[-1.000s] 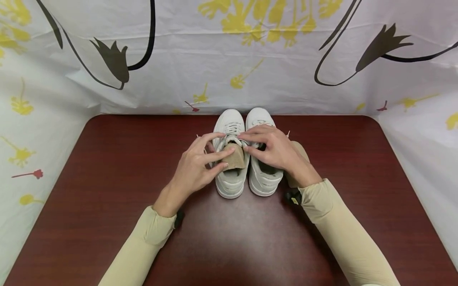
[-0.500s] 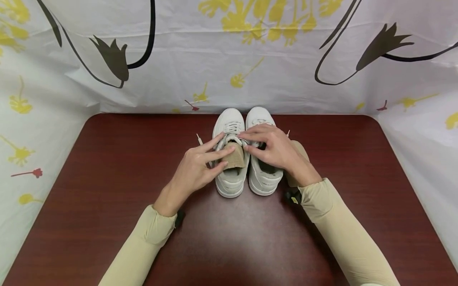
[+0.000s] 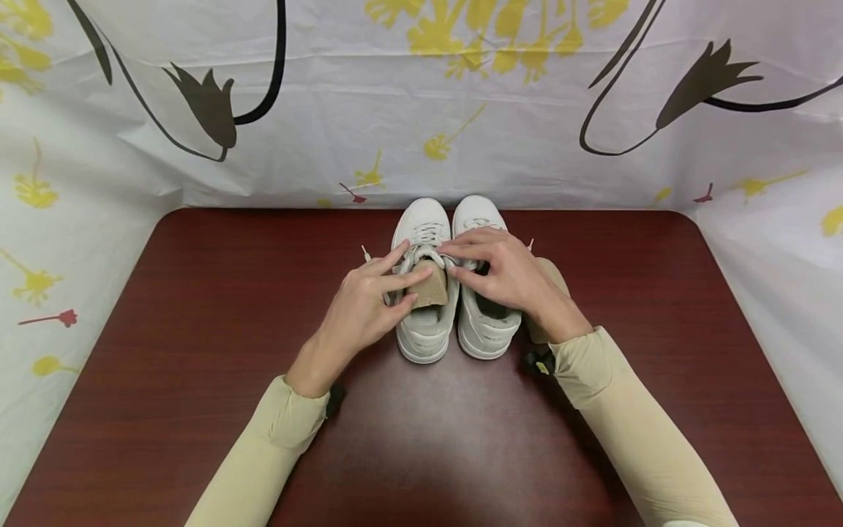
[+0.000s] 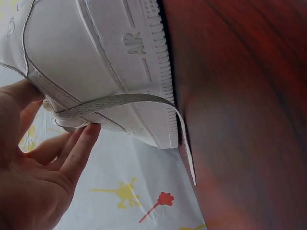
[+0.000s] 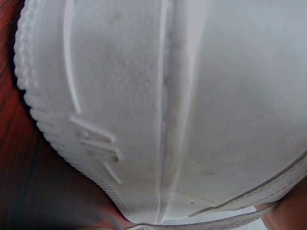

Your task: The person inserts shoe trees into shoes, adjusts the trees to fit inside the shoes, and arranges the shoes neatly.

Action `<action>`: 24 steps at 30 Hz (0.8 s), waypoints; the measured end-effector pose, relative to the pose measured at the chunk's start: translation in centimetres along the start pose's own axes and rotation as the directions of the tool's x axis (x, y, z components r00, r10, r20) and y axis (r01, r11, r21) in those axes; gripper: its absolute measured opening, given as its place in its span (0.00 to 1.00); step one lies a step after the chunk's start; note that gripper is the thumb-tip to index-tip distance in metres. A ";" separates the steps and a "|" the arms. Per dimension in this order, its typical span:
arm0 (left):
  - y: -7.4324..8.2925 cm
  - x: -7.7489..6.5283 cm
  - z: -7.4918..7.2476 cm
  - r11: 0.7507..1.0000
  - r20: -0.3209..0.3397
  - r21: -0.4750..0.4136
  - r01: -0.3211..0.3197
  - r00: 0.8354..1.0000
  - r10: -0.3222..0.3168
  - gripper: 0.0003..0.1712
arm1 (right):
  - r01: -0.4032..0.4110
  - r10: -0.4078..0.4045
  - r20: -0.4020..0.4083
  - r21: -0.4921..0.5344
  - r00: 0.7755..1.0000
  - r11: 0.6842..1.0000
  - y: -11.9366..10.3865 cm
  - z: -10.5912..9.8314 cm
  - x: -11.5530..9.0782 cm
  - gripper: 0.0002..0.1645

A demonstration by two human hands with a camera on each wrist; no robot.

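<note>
At a dark red table [image 3: 197, 329] backed by a flower-printed cloth [image 3: 316, 110], I bent both hands to the left-hand one of two pale shoes. The left shoe [image 3: 424, 218] stood upright at the far edge, toe toward the cloth, with the right shoe [image 3: 486, 338] close beside it. My left hand [image 3: 356, 296] reached in from the outer side, its visible fingers spread and thumb apart, tips at the eyelets and above the tan tongue [image 3: 429, 287]. My right hand [image 3: 503, 267] stretched across the right shoe, fingers long, thumb apart from them, tips at the inner eyelet edge. Whether either hand had the lace nipped between its fingers, I could not tell. A loose lace [image 4: 115, 100] hung down the left shoe's outer side, past the sole. A tan flap [image 3: 555, 278], likely the other shoe's tongue, stuck out beyond my right wrist.

The step in hand, by my judgement, was work on the upper lacing, with the tongue pulled back toward the heel and the loose end untied. The next move seemed to call for a sure pinch on the lace at each side, an even pull outward, and a steady shoe; too hard a tug on one side could have knocked it against its neighbour.
</note>
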State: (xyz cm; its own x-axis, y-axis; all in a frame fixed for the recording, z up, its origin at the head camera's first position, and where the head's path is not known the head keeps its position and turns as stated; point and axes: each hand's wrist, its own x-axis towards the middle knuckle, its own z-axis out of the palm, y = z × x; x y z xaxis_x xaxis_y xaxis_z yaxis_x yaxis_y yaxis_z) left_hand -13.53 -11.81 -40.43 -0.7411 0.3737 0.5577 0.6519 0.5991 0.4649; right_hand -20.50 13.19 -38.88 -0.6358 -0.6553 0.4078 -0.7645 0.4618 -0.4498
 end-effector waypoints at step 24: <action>0.6 0.5 0.4 0.999 -0.027 0.017 0.048 0.998 -0.048 0.23 | 0.009 -0.009 -0.007 0.006 1.000 1.000 0.1 0.1 0.0 0.20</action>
State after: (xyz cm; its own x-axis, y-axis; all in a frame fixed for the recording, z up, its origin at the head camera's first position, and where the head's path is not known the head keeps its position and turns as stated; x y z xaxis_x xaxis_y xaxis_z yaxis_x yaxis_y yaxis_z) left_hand -13.58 -10.98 -40.18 -0.7670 0.3254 0.5530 0.6124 0.6283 0.4797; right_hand -20.53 13.20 -39.02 -0.6299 -0.6550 0.4174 -0.7694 0.4525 -0.4509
